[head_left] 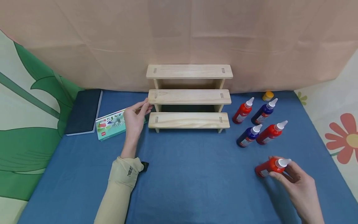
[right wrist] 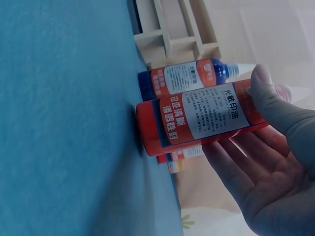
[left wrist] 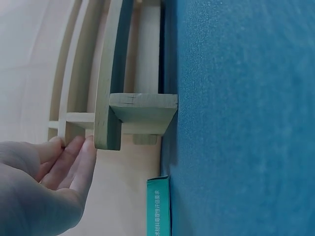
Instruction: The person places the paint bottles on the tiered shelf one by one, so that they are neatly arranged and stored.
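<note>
My left hand point(head_left: 134, 116) pinches the left end of the middle step of a three-tier wooden stand point(head_left: 189, 97). In the left wrist view, the fingertips point(left wrist: 88, 142) meet the step's end, near the lowest board. At the front right, my right hand point(head_left: 300, 183) grips a red stamp-ink bottle point(head_left: 269, 167) with a white nozzle. The right wrist view shows thumb and fingers around the bottle's upper part, its labelled side point(right wrist: 206, 115) facing the camera. It stands slightly tilted, with its base at or just above the cloth; contact is unclear.
Right of the stand are two more red bottles point(head_left: 242, 111) point(head_left: 271, 133) and two blue bottles point(head_left: 263, 112) point(head_left: 248, 137). Behind them lies a small yellow-capped jar point(head_left: 268, 96). A green box point(head_left: 112, 124) and a dark book point(head_left: 83, 112) lie left, on the blue cloth point(head_left: 195, 174).
</note>
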`<state>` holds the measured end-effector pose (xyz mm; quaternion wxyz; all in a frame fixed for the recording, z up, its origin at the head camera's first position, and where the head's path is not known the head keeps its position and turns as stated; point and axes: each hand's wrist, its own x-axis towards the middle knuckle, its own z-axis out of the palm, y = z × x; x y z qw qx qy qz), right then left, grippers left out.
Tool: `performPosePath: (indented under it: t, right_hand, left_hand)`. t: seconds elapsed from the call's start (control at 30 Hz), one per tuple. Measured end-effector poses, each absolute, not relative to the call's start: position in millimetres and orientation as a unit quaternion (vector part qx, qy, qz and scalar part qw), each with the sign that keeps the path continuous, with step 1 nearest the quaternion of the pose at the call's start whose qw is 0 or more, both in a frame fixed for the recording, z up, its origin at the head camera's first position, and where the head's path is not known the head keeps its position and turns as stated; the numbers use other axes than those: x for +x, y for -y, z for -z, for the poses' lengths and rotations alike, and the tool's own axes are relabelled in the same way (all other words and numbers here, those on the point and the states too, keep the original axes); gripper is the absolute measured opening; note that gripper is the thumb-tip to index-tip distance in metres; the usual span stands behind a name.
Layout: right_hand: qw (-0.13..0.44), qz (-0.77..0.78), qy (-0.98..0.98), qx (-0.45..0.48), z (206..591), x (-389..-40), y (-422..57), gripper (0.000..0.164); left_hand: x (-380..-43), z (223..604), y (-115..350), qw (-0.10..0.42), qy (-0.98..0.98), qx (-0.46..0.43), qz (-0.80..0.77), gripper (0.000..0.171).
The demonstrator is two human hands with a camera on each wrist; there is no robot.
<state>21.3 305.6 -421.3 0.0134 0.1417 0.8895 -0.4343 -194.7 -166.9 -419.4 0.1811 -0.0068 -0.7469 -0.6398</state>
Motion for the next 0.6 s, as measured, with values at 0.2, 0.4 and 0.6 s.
performPosePath:
  t: [0.2, 0.4, 0.6]
  right_hand:
    - [-0.023, 0.422, -0.898, 0.119, 410.2, 9.9, -295.5, 0.058]
    - [-0.058, 0.434, -0.894, 0.097, 394.1, -4.4, -281.9, 0.057]
    - [-0.102, 0.442, -0.889, 0.062, 379.4, -20.0, -267.0, 0.057]
  left_hand:
    - [-193.7, 420.0, 166.7, 0.186, 0.753, -0.008, 0.631, 0.024]
    - [-192.3, 419.2, 165.8, 0.186, 0.750, -0.002, 0.634, 0.023]
    - [-193.5, 417.7, 165.1, 0.189, 0.752, -0.003, 0.631, 0.023]
